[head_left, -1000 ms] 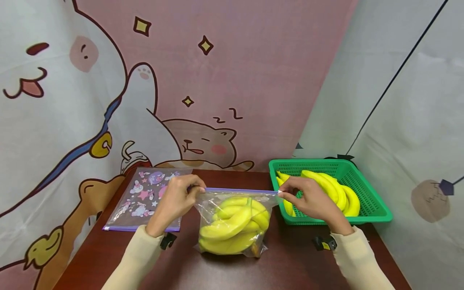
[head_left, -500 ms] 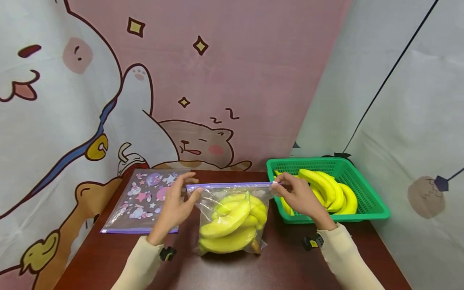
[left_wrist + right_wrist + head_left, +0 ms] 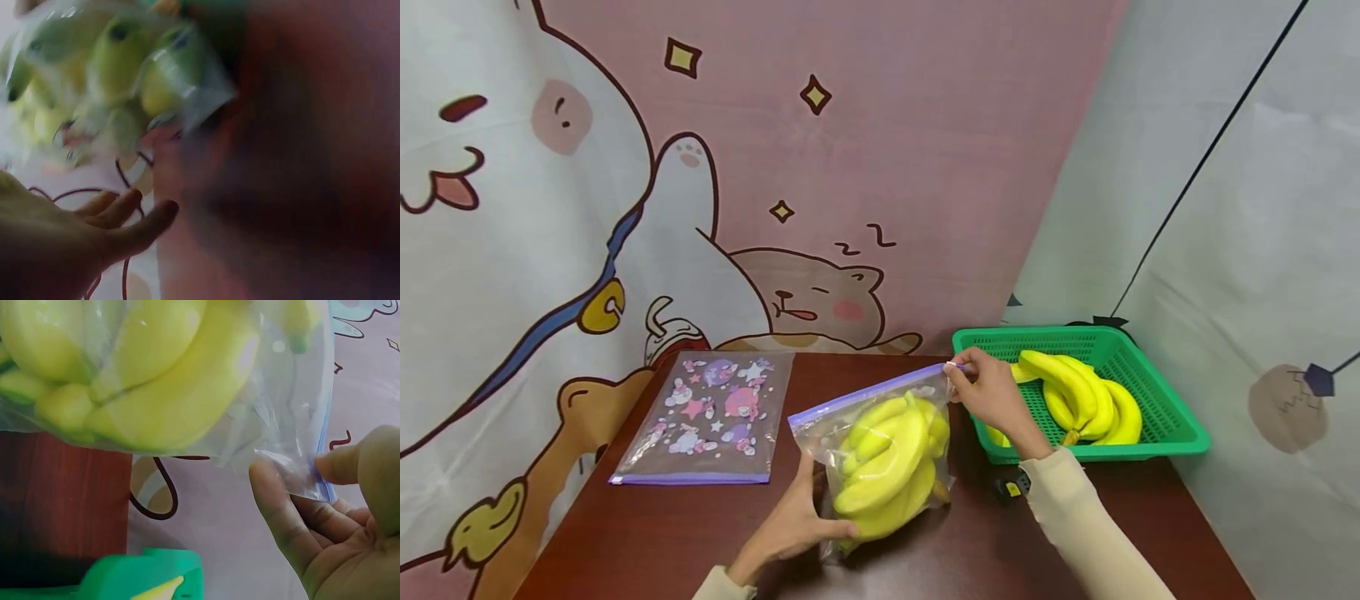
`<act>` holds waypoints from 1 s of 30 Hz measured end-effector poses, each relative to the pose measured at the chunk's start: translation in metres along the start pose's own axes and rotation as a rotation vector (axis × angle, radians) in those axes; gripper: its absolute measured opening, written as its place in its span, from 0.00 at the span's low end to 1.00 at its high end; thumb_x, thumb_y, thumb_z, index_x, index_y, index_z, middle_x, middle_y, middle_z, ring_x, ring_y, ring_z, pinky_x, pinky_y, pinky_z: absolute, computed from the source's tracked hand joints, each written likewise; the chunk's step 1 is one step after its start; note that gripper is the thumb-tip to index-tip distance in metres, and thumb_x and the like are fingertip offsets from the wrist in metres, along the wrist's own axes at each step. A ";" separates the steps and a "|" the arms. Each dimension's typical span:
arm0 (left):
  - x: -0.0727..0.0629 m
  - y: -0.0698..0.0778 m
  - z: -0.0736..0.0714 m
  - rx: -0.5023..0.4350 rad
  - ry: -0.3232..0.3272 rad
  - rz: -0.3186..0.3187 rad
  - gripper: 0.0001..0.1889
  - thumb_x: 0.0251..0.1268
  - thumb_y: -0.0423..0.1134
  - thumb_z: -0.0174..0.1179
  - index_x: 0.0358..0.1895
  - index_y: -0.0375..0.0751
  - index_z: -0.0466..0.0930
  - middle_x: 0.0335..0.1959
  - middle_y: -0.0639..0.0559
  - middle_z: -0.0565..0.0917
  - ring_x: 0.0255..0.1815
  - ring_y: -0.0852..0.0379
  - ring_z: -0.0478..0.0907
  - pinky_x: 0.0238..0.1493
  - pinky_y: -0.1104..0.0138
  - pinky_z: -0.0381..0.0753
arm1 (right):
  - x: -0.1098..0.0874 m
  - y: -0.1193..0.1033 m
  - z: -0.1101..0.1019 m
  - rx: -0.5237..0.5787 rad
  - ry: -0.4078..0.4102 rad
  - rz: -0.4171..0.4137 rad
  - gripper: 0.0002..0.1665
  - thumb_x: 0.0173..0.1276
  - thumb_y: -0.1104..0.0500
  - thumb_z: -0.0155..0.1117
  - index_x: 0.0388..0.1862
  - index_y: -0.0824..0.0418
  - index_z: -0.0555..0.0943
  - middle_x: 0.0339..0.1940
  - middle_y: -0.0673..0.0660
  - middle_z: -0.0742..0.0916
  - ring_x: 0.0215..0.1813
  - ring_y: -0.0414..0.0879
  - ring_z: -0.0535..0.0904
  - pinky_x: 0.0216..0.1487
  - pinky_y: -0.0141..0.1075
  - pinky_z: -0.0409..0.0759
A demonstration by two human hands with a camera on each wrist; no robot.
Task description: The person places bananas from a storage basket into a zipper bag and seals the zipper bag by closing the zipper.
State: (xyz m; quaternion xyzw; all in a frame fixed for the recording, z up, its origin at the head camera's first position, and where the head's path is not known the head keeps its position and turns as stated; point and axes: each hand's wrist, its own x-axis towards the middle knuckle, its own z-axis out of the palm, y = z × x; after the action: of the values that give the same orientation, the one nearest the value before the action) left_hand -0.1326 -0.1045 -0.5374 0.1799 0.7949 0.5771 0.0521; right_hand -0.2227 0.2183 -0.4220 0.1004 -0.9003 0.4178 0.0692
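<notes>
A clear zip bag point(image 3: 868, 394) with a purple top strip is packed with yellow bananas point(image 3: 887, 475). It tilts over the table, its right top corner higher than the left. My right hand point(image 3: 992, 396) pinches that right corner; in the right wrist view the thumb point(image 3: 340, 465) and forefinger take the strip's end between them. At the bag's lower left is my left hand point(image 3: 801, 512), fingers extended and spread from the thumb, which overlaps the bag's front. In the left wrist view the left fingers point(image 3: 144, 228) look straight, below the blurred bag.
Flat on the table's left lies a second zip bag point(image 3: 662, 454), printed with pink and purple figures. A green basket point(image 3: 1180, 429) holding several bananas point(image 3: 1090, 400) stands at the back right. Patterned cloth hangs behind the dark red table point(image 3: 700, 542).
My left hand has left the bag's top left corner and moved down to its lower left side. The bag has tilted, left end down, while my right hand keeps its pinch and has shifted left.
</notes>
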 end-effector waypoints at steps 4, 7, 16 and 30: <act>-0.003 -0.001 0.014 0.012 0.088 -0.095 0.64 0.39 0.49 0.86 0.78 0.61 0.48 0.66 0.43 0.77 0.63 0.49 0.79 0.62 0.64 0.81 | 0.001 0.000 0.003 0.051 -0.021 0.037 0.15 0.80 0.51 0.58 0.53 0.61 0.78 0.38 0.57 0.91 0.32 0.43 0.88 0.39 0.39 0.89; 0.002 -0.002 0.012 -0.031 0.168 -0.109 0.54 0.48 0.44 0.82 0.78 0.54 0.55 0.62 0.40 0.80 0.59 0.48 0.82 0.52 0.66 0.85 | -0.002 0.002 0.004 0.042 -0.042 0.061 0.20 0.80 0.49 0.57 0.62 0.60 0.76 0.46 0.60 0.90 0.39 0.50 0.90 0.44 0.44 0.89; 0.041 -0.017 -0.009 -0.142 0.304 -0.167 0.26 0.75 0.42 0.61 0.71 0.39 0.69 0.63 0.34 0.82 0.55 0.51 0.83 0.52 0.70 0.81 | -0.032 0.000 0.020 -0.020 -0.133 0.050 0.45 0.76 0.48 0.63 0.83 0.56 0.54 0.75 0.68 0.74 0.66 0.62 0.81 0.58 0.53 0.86; 0.079 -0.015 -0.011 -0.089 0.269 -0.236 0.38 0.77 0.60 0.53 0.80 0.44 0.58 0.72 0.31 0.73 0.71 0.37 0.75 0.70 0.42 0.75 | -0.055 0.003 0.083 -0.277 -0.154 -0.149 0.40 0.69 0.45 0.72 0.77 0.49 0.69 0.81 0.68 0.65 0.78 0.70 0.62 0.70 0.66 0.71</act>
State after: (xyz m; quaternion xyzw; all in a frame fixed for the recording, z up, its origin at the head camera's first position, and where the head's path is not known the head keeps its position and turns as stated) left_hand -0.2130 -0.0914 -0.5381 0.0041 0.7840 0.6204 0.0204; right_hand -0.1730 0.1632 -0.4891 0.1880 -0.9419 0.2747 0.0442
